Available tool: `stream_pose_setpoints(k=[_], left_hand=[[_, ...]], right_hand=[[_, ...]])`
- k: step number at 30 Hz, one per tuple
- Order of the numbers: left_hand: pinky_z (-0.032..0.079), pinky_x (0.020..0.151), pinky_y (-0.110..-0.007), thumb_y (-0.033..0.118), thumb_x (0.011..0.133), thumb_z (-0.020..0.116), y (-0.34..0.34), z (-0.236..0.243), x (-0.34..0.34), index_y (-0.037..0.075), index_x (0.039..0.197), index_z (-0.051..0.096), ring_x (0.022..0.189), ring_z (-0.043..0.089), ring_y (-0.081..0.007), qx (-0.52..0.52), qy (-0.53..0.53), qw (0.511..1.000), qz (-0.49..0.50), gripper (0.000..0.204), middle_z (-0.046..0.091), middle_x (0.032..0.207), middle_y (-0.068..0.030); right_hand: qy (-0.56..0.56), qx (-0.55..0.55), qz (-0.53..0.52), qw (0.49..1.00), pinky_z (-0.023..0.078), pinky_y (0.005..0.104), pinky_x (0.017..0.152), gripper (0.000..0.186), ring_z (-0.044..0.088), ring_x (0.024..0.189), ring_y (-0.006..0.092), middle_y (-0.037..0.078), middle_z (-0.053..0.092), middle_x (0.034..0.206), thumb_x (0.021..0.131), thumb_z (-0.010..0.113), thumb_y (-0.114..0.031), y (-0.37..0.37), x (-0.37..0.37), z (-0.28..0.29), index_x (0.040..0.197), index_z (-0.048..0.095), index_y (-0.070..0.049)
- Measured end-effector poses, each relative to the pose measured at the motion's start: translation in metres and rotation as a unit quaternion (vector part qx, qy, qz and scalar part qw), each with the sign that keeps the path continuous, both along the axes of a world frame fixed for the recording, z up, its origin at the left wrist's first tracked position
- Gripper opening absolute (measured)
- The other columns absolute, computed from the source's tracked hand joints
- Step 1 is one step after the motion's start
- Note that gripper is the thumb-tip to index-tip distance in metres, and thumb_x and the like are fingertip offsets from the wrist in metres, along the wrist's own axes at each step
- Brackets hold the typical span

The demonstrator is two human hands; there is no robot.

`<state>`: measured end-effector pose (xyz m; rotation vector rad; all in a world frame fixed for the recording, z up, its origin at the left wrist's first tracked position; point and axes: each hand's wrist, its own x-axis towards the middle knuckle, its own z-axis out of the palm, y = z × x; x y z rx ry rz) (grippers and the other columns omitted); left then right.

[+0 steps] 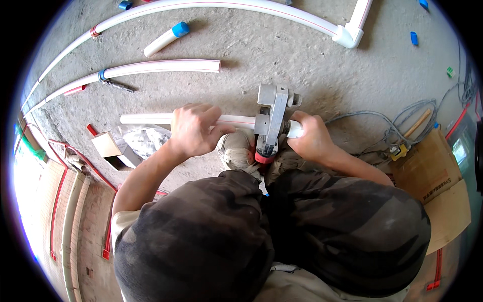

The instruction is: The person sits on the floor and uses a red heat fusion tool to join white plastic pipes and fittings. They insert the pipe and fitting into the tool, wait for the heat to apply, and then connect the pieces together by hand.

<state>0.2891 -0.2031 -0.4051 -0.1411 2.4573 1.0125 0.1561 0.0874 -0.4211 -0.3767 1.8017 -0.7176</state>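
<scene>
Camouflage knees (196,236): nearest, bent, below the work.
Shoes (235,151): around the metal tool (274,118), which stands upright between them; if the feet shift, it would probably tip and drag the joint askew.
Right hand (313,137): fingers wrapped around the white fitting (296,129), against the tool's right side; should the metal be hot, a slip here could burn them.
Left hand (193,130): fingers curled over the white pipe (146,119), thumb beneath; uneven pushing might cock the pipe in its socket.
White pipe, place: just above the shoes, meeting the tool's left side.
White pipe, long axis: left to right, almost level; free end points left, the other right, into the tool.
Concrete floor (241,60), beyond: a loose pipe (166,66) lies roughly parallel, well clear.
</scene>
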Motion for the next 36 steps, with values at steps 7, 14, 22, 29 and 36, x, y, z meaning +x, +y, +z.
stream_pose_setpoints(k=[7, 14, 22, 29, 36], left_hand=[[0.045, 0.055, -0.044, 0.037, 0.08, 0.085, 0.003, 0.005, -0.01, 0.006, 0.076, 0.063, 0.061, 0.061, -0.0357, 0.003, 0.006, 1.0, -0.008, 0.038, 0.06, 0.067, -0.0109], [0.045, 0.051, -0.045, 0.037, 0.081, 0.083, 0.009, 0.012, -0.016, 0.009, 0.067, 0.052, 0.056, 0.06, -0.0339, -0.008, 0.05, 0.999, -0.003, 0.044, 0.055, 0.061, -0.0091], [0.049, 0.058, -0.045, 0.041, 0.087, 0.081, 0.003, 0.025, -0.02, 0.006, 0.083, 0.062, 0.064, 0.064, -0.0358, -0.006, -0.01, 0.999, -0.034, 0.04, 0.062, 0.072, -0.0119], [0.048, 0.052, -0.046, 0.047, 0.091, 0.077, 0.003, 0.025, -0.02, 0.007, 0.079, 0.057, 0.061, 0.063, -0.0347, -0.01, -0.04, 0.998, -0.046, 0.046, 0.06, 0.07, -0.011], [0.045, 0.051, -0.047, 0.04, 0.09, 0.078, -0.006, 0.04, -0.015, 0.006, 0.08, 0.057, 0.06, 0.061, -0.0368, 0.033, -0.041, 0.998, -0.039, 0.041, 0.059, 0.069, -0.0114]], right_hand=[[0.008, -0.015, 0.014, 1.0, 0.056, 0.0446, 0.072, 0.029, 0.07, 0.08, 0.0466, 0.026, 0.071, 0.084, 0.071, 0.069, -0.001, 0.006, 0.0, -0.007, 0.1, 0.069, 0.003], [-0.019, -0.045, -0.026, 0.998, 0.057, 0.0498, 0.075, 0.024, 0.07, 0.084, 0.0489, 0.028, 0.071, 0.086, 0.074, 0.07, -0.006, 0.007, 0.004, -0.012, 0.097, 0.071, 0.002], [-0.116, -0.117, 0.052, 0.985, 0.056, 0.0438, 0.078, 0.026, 0.074, 0.084, 0.0373, 0.023, 0.074, 0.087, 0.075, 0.077, -0.011, 0.009, -0.031, -0.018, 0.097, 0.071, 0.002], [-0.33, 0.049, 0.052, 0.941, 0.053, 0.0379, 0.071, 0.028, 0.069, 0.073, 0.0221, 0.012, 0.069, 0.074, 0.072, 0.081, -0.015, -0.001, -0.048, -0.017, 0.092, 0.07, 0.003], [-0.152, -0.12, 0.036, 0.98, 0.054, 0.039, 0.069, 0.025, 0.068, 0.067, 0.0299, 0.021, 0.07, 0.077, 0.068, 0.074, -0.01, -0.001, -0.017, -0.006, 0.091, 0.071, 0.001]])
